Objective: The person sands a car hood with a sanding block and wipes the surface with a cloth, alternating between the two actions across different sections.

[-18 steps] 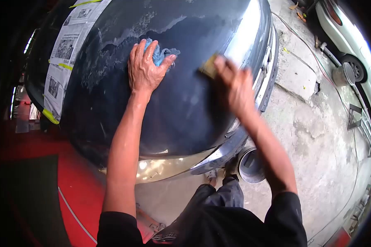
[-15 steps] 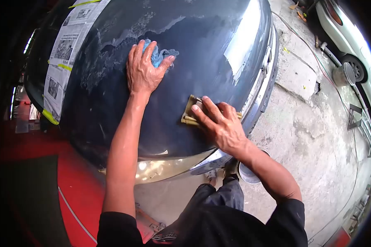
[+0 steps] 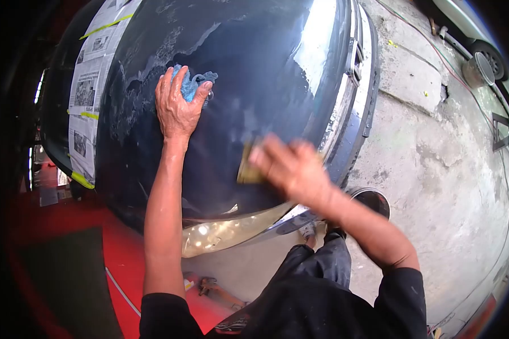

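Right hand (image 3: 294,172): blurred, fingers bent over a tan pad (image 3: 244,166), closed on it as far as I can see; thumb and far side of pad hidden, so can't tell how firm the grip is. Pad lies under the fingertips and sticks out on their left, toward the middle of the dark panel (image 3: 226,121), face down on it as best the blur lets me judge. Its exposed edge runs roughly away from the person, crosswise to the right forearm; full long axis is covered by the hand, can't call it. Key relation: pad sits under the right hand, near the panel's close edge; left hand (image 3: 178,107) is farther out and to the left, well apart, bare panel between. Left grip: laid palm down, fingers pointing away, thumb spread to the right, on a blue cloth (image 3: 190,89) that shows between thumb and forefinger; can't tell if it's pinched or just pinned. Pale smeary residue on the panel just beyond and left of the cloth. Outward: newspaper strip (image 3: 86,85) with yellow tape (image 3: 82,179) down the left side, headlight (image 3: 232,231) along the close edge, bright trim (image 3: 338,116) on the right, bucket (image 3: 373,198) on the concrete floor (image 3: 435,158) by the right forearm in view.
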